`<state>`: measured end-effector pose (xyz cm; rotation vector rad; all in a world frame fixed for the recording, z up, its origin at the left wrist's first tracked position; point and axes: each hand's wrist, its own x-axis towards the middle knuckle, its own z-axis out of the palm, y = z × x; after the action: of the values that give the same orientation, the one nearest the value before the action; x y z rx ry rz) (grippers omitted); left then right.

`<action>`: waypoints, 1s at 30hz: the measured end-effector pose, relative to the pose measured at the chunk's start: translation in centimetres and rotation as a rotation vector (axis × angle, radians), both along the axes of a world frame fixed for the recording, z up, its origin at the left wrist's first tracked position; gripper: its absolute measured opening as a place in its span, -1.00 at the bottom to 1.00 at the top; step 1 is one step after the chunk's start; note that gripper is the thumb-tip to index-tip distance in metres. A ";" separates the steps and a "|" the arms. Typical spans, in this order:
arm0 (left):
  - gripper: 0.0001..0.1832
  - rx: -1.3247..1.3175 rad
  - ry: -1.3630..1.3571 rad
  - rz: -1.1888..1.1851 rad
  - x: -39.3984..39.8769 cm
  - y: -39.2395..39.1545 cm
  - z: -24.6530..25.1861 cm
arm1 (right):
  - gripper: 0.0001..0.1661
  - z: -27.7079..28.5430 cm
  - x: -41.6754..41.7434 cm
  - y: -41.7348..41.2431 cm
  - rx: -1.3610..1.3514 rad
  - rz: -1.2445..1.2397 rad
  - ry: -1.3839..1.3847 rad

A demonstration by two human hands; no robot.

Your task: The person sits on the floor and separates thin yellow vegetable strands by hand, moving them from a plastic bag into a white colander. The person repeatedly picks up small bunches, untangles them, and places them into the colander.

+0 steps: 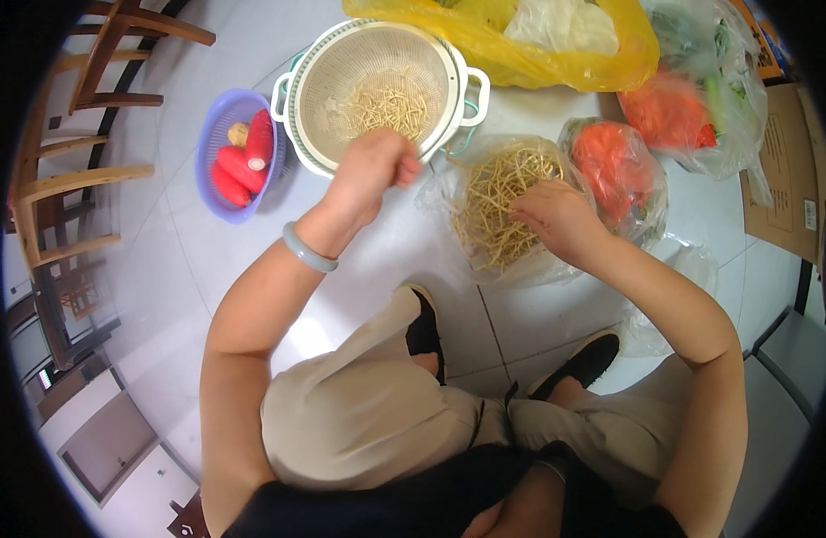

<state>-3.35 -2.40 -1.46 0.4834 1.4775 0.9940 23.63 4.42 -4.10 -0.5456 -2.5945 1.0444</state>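
Observation:
A white mesh colander with two handles holds short pieces of thin tan roots. My left hand, a pale bangle on its wrist, hovers at the colander's near rim with fingers curled; whether anything is in them is hidden. To the right, a clear plastic bag lies open on the floor, full of long, tangled tan roots. My right hand reaches into this bag from the right, its fingertips pinched together on some of the roots.
A purple plastic basket with red-skinned radishes and a round tan vegetable stands left of the colander. Beyond are a yellow plastic bag, bagged red produce and a cardboard box. Wooden chairs stand far left.

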 end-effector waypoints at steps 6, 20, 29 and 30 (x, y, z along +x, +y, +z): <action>-0.83 -0.270 -0.072 -0.582 3.3 -0.2 0.5 | -0.92 0.3 -1.6 -0.4 0.268 0.187 -0.115; -0.84 -0.118 0.169 0.067 2.1 -0.3 -1.8 | -0.85 -0.4 -1.6 -0.5 0.050 -0.045 0.003; -0.86 -0.239 -0.076 -0.550 4.6 -0.5 -0.5 | -0.88 -0.3 -1.5 -0.4 0.120 0.083 -0.029; -0.86 -0.231 -0.039 -0.571 4.6 -0.6 -0.6 | -0.88 -0.3 -1.6 -0.4 0.140 0.087 -0.054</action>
<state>1.23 -2.99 -2.02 0.6632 1.2905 0.3759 21.99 3.99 -4.42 -0.4370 -2.7347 0.8765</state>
